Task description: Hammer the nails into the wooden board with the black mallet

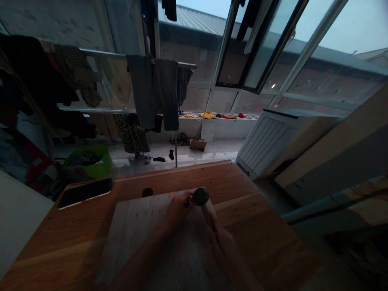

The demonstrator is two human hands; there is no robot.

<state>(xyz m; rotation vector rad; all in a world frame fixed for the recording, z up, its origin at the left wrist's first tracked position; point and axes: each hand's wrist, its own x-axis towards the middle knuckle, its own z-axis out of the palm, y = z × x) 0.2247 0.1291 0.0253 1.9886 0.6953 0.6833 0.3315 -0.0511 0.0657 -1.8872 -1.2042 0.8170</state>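
My right hand (222, 242) is wrapped round the pale handle of a hammer (201, 197) with a dark, rounded head. Close beside that head, at the far edge of a greyish board (130, 226), is my left hand (178, 208). Its fingers are drawn together in a pinch, and whatever they hold is too small and dark to name. A row of small dark marks, perhaps holes or nails, runs across the board left of my left hand. The board lies flat on a wooden table (257, 226).
A phone (86, 192) lies at the table's far left, and a dark round spot or disc (147, 192) sits just beyond the board. Past the table are a green basket (103, 163), hanging grey trousers (142, 91) and a white ribbed cabinet (260, 139).
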